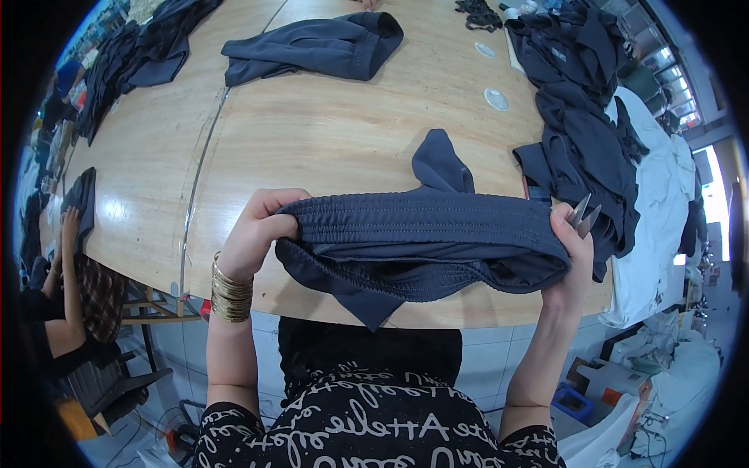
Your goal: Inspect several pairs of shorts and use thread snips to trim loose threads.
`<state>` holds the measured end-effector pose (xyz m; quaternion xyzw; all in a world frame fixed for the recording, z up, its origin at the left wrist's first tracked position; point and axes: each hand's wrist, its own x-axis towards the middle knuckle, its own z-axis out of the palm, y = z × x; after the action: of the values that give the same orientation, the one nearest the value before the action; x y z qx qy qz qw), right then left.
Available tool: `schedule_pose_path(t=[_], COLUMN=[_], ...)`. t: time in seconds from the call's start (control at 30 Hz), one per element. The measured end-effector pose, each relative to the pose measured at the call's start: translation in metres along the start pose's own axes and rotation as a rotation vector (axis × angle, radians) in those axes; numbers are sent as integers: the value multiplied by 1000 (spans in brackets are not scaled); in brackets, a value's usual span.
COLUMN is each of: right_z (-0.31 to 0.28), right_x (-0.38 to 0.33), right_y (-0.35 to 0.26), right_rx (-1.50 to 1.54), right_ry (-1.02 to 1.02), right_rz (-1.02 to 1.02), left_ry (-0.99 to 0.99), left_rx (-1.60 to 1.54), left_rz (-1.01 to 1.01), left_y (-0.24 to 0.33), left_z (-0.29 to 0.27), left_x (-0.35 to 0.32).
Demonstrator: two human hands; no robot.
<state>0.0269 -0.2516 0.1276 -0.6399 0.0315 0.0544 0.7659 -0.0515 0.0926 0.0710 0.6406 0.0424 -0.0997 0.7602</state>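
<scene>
**Two ends held, one gathered waistband (pixel 421 218) stretched between**

The left hand (pixel 261 230) has its fingers clamped on the left end of the band, thumb toward the wearer. The right hand (pixel 576 246) closes on the other end, its thumb along the edge and most of its fingers hidden behind the cloth; metal snips (pixel 583 212) rise from the same grip, blade tips parted and pointing up and away from the body. So the band's long axis runs left to right, nearly level, from one set of fingers to the other. Both hands are at the cloth, but the blades lie at the right end only, just beside the band.

Below the stitched rows, the opening of the dark navy garment (pixel 367 300) sags toward the wearer. One corner hangs past the near edge of the bench (pixel 335 140); another flap juts out on the far side. How much weight the bench takes, I cannot tell.

Farther out, pale wood shows between the hands and a second elastic-waisted garment (pixel 312 48) lying near the far side. A heap of dark garments (pixel 581 164) crowds the right, near the right hand, with white cloth (pixel 655 195) beyond it. At far left, a co-worker's hand (pixel 70 226) touches another dark piece (pixel 84 203), beside a dark chair (pixel 109 390) on the tiled floor.
</scene>
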Motion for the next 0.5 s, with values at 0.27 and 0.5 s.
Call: schedule_pose_path(t=[0.27,0.5], right_z=[32,56], right_x=[65,54], right_y=[-25,-83], right_rx=[-1211,-1016], right_ry=[-42,301], right_rz=[-877,-1396], left_ry=[545,700], left_rx=[1053,1113], left_rz=[909,1143], left_y=[41,99], left_z=[-27,-24], left_x=[51,8])
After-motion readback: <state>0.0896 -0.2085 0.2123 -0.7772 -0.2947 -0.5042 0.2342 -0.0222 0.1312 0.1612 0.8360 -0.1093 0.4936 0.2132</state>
